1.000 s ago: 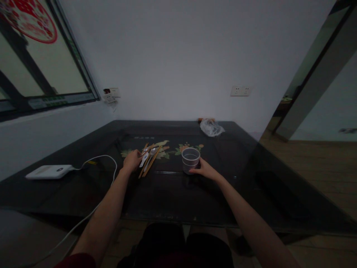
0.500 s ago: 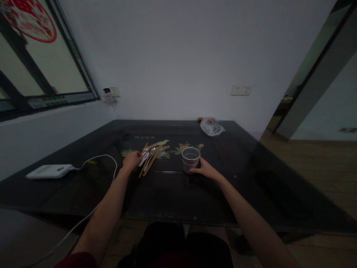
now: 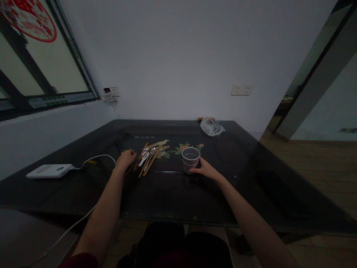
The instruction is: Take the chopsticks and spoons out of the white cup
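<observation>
My right hand (image 3: 205, 169) is wrapped around the lower right side of a clear plastic cup (image 3: 190, 160), which stands upright on the dark table (image 3: 167, 197). To the left, my left hand (image 3: 126, 160) is beside a loose group of utensils, its fingers curled together. What those fingers hold, if anything, is hidden. Several wooden chopsticks (image 3: 152, 162) lie slanted in the group, some close under my left fingers. Among them are a metal spoon (image 3: 153, 150) and a utensil with a white handle (image 3: 143, 159).
A white power bank (image 3: 50, 171) with a white cable (image 3: 105, 155) lies at the left, the cable passing behind my left arm. A crumpled clear plastic bag (image 3: 211, 127) sits by the wall. Some dark flat object (image 3: 283, 193) rests at the right.
My left hand has moved left, away from the spoons, so more chopsticks show beside it. The right hand and the cup have stayed in place.
</observation>
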`<act>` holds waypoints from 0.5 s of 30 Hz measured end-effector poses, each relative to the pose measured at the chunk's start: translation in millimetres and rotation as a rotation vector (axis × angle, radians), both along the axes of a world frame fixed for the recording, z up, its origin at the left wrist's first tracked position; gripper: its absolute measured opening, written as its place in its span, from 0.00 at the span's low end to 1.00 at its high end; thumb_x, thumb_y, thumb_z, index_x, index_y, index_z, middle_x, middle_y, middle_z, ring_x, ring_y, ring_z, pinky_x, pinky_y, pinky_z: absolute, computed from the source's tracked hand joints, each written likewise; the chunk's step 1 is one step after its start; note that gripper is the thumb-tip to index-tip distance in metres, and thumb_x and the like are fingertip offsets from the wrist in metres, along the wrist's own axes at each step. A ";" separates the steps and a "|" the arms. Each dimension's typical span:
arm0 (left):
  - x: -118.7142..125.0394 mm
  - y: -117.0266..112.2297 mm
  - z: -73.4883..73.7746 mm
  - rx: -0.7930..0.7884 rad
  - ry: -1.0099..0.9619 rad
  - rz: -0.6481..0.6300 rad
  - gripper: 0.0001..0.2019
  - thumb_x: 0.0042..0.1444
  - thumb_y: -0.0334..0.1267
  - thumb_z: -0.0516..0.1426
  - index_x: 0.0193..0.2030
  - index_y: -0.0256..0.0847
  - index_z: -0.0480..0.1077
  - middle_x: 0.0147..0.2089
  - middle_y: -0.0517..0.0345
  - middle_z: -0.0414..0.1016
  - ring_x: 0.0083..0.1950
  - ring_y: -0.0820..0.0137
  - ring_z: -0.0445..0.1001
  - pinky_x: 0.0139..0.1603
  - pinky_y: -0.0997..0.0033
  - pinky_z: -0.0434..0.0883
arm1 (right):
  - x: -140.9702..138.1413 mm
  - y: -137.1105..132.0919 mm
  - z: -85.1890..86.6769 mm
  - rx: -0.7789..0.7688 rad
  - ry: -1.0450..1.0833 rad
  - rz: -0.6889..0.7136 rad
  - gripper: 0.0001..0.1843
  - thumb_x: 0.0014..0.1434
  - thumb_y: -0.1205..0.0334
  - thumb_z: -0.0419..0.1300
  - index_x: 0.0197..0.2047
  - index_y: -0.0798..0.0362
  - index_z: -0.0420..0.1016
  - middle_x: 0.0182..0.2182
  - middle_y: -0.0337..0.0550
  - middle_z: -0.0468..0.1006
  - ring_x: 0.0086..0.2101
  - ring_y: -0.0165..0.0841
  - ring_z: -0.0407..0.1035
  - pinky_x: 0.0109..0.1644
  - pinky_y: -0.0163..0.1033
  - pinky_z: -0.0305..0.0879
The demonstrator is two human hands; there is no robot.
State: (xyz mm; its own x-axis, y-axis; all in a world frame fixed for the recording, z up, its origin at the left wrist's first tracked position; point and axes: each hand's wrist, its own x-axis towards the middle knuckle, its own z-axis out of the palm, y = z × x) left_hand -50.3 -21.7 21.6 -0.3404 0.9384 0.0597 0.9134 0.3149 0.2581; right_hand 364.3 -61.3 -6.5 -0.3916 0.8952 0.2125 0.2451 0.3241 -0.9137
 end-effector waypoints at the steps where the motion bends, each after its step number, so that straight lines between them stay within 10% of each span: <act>1: -1.5 0.5 -0.1 -0.017 -0.008 -0.010 0.17 0.57 0.46 0.49 0.45 0.41 0.73 0.48 0.47 0.77 0.49 0.58 0.75 0.41 0.68 0.70 | 0.0 -0.3 0.4 0.001 -0.002 -0.001 0.44 0.41 0.56 0.72 0.59 0.55 0.59 0.55 0.52 0.70 0.55 0.42 0.64 0.62 0.49 0.56; 15: 5.6 -3.2 1.8 -0.051 -0.143 -0.090 0.16 0.55 0.47 0.52 0.40 0.40 0.74 0.37 0.52 0.79 0.39 0.65 0.77 0.33 0.74 0.68 | -0.8 -2.4 2.7 -0.006 0.031 -0.006 0.43 0.40 0.58 0.72 0.58 0.53 0.61 0.55 0.51 0.70 0.55 0.42 0.65 0.61 0.50 0.57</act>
State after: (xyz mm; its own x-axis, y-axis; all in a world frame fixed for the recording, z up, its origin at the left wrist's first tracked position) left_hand -44.8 -24.8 23.3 -0.2565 0.9660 -0.0322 0.8935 0.2497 0.3734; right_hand 363.5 -63.7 -3.8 -0.3793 0.8990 0.2188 0.2186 0.3169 -0.9229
